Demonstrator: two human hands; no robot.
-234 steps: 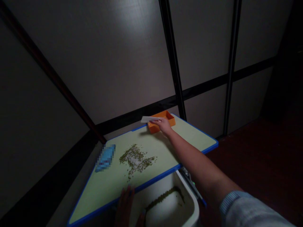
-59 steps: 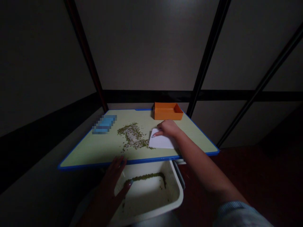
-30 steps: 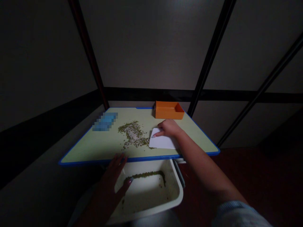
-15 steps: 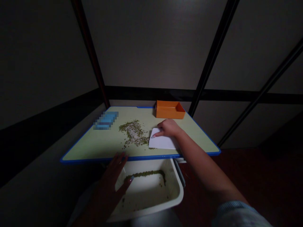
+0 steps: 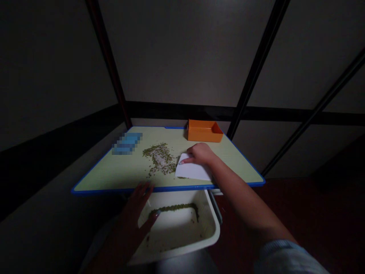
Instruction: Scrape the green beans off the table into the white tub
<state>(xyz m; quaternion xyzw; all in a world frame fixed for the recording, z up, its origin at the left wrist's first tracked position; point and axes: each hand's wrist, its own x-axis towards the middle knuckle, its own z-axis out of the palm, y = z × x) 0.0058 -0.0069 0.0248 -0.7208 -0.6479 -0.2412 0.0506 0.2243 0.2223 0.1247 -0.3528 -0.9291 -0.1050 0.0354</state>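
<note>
Right hand [image 5: 200, 154] gripped white card [image 5: 194, 172], low at the counter [image 5: 105, 173], 4 o'clock from scattered green granules [image 5: 162, 158], leading edge against them. Left hand [image 5: 137, 215] was spread, grasping nothing, thumb over white bin [image 5: 212, 234] at 6 o'clock. Orange tray [image 5: 203, 134] sat at 2 o'clock, pixelated blue item [image 5: 127, 144] at 10.

Pixelation obscures the blue item [image 5: 128, 143].
</note>
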